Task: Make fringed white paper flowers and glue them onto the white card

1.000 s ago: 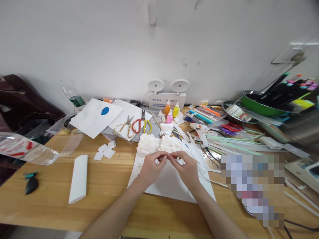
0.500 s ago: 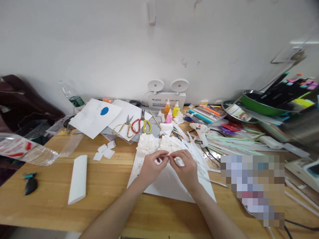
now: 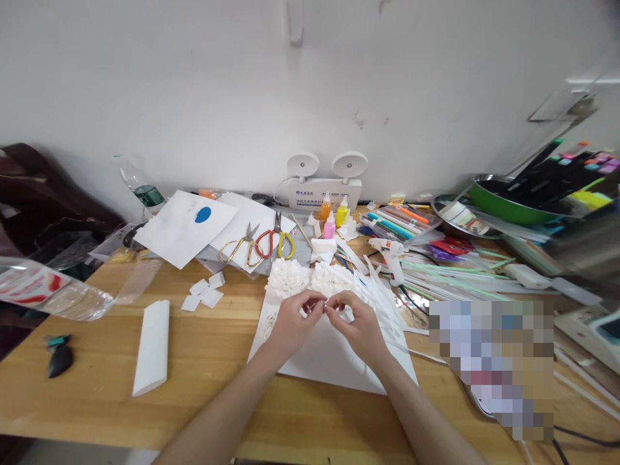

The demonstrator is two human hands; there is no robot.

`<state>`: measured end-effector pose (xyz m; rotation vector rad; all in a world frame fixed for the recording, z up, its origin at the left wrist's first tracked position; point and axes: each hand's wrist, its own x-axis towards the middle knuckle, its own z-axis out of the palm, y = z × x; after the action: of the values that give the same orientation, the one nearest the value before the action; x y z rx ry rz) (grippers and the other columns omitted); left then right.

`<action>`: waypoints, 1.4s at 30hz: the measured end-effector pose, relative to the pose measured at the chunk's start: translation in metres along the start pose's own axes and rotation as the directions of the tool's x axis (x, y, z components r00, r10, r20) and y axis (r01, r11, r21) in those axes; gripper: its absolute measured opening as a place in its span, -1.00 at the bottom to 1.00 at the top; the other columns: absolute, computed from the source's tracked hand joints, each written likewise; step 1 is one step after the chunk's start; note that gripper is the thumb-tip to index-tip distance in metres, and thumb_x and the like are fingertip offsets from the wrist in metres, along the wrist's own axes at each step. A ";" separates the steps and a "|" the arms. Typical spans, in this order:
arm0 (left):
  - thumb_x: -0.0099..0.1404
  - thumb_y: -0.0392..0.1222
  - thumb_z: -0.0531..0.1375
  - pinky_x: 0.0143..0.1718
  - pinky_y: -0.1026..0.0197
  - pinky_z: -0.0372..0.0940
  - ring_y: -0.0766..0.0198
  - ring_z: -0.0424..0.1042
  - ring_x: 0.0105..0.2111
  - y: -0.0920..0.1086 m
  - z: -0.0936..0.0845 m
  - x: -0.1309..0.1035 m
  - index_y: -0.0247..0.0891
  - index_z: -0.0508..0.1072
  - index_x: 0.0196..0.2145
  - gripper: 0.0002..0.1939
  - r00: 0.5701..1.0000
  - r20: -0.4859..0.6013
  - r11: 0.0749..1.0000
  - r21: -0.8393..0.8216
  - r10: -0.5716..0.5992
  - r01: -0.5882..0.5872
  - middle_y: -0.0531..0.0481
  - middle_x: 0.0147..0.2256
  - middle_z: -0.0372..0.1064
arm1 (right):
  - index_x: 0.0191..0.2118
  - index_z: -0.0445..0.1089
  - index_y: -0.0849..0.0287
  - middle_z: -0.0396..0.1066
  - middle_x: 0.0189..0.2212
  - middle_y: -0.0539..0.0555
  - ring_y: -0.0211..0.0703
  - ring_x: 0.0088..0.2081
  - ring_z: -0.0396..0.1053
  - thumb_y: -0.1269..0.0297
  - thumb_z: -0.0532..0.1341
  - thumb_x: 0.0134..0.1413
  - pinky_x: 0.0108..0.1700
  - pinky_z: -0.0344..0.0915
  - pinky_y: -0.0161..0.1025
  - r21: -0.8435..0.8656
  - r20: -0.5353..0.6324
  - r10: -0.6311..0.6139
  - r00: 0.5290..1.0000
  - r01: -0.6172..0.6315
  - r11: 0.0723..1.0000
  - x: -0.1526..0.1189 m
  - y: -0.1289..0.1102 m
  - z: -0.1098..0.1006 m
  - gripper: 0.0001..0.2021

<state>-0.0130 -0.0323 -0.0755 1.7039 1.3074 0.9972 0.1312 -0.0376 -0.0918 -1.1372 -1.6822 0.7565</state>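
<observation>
My left hand [image 3: 299, 321] and my right hand [image 3: 357, 324] meet fingertip to fingertip above a white sheet [image 3: 334, 365]. Both hands are pinched closed on something too small to make out. Just beyond them, white crumpled pieces [image 3: 288, 278] lie in a heap at the sheet's far edge. Thin white strips [image 3: 382, 300] spread over its right side, close to my right hand.
Scissors [image 3: 249, 242], red-and-yellow pliers [image 3: 276, 239] and small paint bottles [image 3: 329, 227] lie beyond the sheet. A glue gun [image 3: 390, 258] is at right. Left are white paper squares [image 3: 210, 297], a folded white piece [image 3: 152, 349] and a plastic bottle [image 3: 53, 290].
My right hand has shifted slightly left and its fingers have bent a little differently. My left hand has barely moved, and the fingertips still meet.
</observation>
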 end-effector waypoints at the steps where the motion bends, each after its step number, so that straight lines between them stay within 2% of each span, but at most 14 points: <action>1: 0.16 -0.25 0.06 -0.39 0.32 0.21 0.35 0.33 -0.43 0.000 0.000 0.000 -0.25 0.41 -0.37 -0.86 1.000 -0.003 1.000 -0.001 -0.003 0.003 0.03 -0.40 0.42 | -0.43 0.30 0.13 0.34 -0.49 0.00 -0.21 -0.41 0.27 0.42 0.14 -0.02 -0.34 0.22 -0.27 0.005 -0.004 0.005 1.000 -0.005 1.000 0.000 0.000 0.000 -0.94; 14: 0.16 -0.28 0.06 -0.34 0.30 0.22 0.33 0.35 -0.39 0.000 0.001 -0.001 -0.27 0.40 -0.40 -0.88 1.000 -0.001 1.000 -0.009 0.003 -0.003 0.01 -0.41 0.40 | -0.41 0.31 0.13 0.34 -0.48 0.00 -0.21 -0.40 0.27 0.39 0.15 0.00 -0.32 0.21 -0.27 0.027 0.025 0.026 0.999 -0.027 0.999 0.001 0.002 0.000 -0.96; 23: 0.17 -0.24 0.05 -0.35 0.30 0.21 0.33 0.36 -0.37 0.002 0.000 0.000 -0.26 0.41 -0.37 -0.85 1.000 0.007 0.999 -0.032 -0.004 0.004 0.00 -0.38 0.41 | -0.39 0.34 0.13 0.37 -0.47 0.01 -0.20 -0.40 0.29 0.37 0.16 0.01 -0.34 0.22 -0.26 0.004 -0.010 0.010 1.000 -0.010 1.000 0.000 0.005 0.001 -0.97; 38: 0.16 -0.20 0.10 -0.27 0.24 0.27 0.25 0.40 -0.32 0.004 0.003 -0.002 -0.28 0.47 -0.30 -0.80 0.993 0.061 0.978 -0.178 -0.100 0.109 -0.07 -0.32 0.45 | -0.41 0.37 0.13 0.36 -0.50 0.02 -0.18 -0.42 0.30 0.32 0.21 -0.02 -0.36 0.26 -0.22 -0.058 -0.199 0.014 0.980 -0.026 0.998 0.000 0.004 0.002 -0.97; 42: 0.16 -0.19 0.10 -0.26 0.23 0.28 0.26 0.40 -0.32 0.003 0.003 -0.001 -0.28 0.47 -0.30 -0.79 0.992 0.067 0.966 -0.226 -0.111 0.123 -0.08 -0.31 0.45 | -0.37 0.38 0.13 0.35 -0.48 0.03 -0.19 -0.42 0.31 0.34 0.21 -0.02 -0.36 0.28 -0.22 -0.082 -0.251 -0.043 0.967 0.024 0.996 -0.001 0.005 0.004 -0.96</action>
<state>-0.0089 -0.0347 -0.0741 1.4515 1.1934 0.9861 0.1291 -0.0366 -0.0983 -1.2025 -1.5229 0.5042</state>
